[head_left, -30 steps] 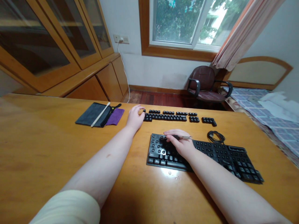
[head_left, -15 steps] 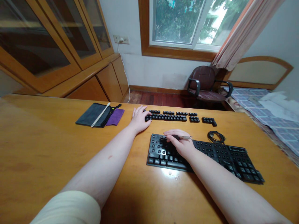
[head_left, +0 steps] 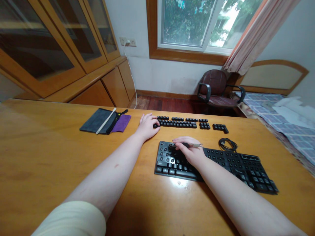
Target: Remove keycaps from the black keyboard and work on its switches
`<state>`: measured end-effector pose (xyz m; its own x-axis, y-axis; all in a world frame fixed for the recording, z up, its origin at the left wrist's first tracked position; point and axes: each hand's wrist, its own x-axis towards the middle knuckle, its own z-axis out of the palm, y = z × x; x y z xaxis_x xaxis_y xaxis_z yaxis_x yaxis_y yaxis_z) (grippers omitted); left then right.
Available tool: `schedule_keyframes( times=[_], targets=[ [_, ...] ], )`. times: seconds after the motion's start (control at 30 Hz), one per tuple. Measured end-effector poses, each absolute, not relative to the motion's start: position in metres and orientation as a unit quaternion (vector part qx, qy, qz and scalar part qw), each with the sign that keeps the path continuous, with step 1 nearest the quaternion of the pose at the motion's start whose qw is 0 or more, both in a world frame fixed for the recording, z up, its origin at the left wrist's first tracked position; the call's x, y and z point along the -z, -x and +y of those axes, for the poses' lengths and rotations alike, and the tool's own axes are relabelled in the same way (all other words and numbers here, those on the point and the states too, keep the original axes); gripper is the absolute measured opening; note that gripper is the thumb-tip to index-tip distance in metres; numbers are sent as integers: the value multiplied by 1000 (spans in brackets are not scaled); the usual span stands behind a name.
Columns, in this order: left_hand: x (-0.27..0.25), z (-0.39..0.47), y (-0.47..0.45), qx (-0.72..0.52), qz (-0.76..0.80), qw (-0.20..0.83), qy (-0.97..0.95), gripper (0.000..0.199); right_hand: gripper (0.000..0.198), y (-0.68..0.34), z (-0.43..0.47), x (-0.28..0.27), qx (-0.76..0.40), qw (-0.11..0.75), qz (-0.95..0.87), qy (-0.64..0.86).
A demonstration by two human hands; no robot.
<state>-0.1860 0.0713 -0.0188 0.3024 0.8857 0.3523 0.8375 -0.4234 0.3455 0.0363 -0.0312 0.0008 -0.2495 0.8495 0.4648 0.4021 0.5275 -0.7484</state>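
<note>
My left hand (head_left: 147, 127) rests at the left end of rows of loose black keycaps (head_left: 178, 124) at the back of the table. Its thumb and fingers curl round a black keycap (head_left: 156, 126). Below lies a black keyboard (head_left: 163, 164); many of its upper keys are bare switch posts, while keycaps still sit on the lower rows and the right side. Over the keyboard's left half, my right hand (head_left: 190, 152) is closed round a slim tool (head_left: 189, 145) with a dark front part and a pale, metallic-looking rear end. Its exact kind is unclear.
A grey pouch (head_left: 94, 121) with a white brush-like stick (head_left: 105, 121) on it and a purple cloth (head_left: 121, 123) lie to the left on the wooden table (head_left: 61, 157). A coiled black cable (head_left: 227, 144) sits behind the keyboard. Beyond the table stands a chair (head_left: 214, 85).
My left fingers have shifted slightly rightward and drawn in over the leftmost keycaps, covering more of them. My right hand and its tool stay in place.
</note>
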Motion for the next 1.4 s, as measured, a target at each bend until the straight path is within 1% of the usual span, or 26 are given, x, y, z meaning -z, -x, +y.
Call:
schedule_keyframes(
  times=[0.87, 1.0, 1.13, 1.2, 1.4],
  targets=[
    [18, 72, 187, -253, 537, 57, -803, 16, 15, -37, -31, 0, -262, 446, -747, 418],
    [15, 71, 189, -250, 542, 45, -801, 28, 15, -37, -31, 0, -258, 450, -747, 417],
    [17, 70, 190, -224, 555, 35, -800, 54, 15, -36, -31, -1, -259, 450, -747, 415],
    [19, 71, 190, -209, 562, 36, -800, 61, 15, -36, -31, -1, -262, 451, -746, 414],
    [20, 71, 189, -195, 572, 36, -796, 63, 15, -37, -32, 0, -258, 449, -746, 418]
  ],
)
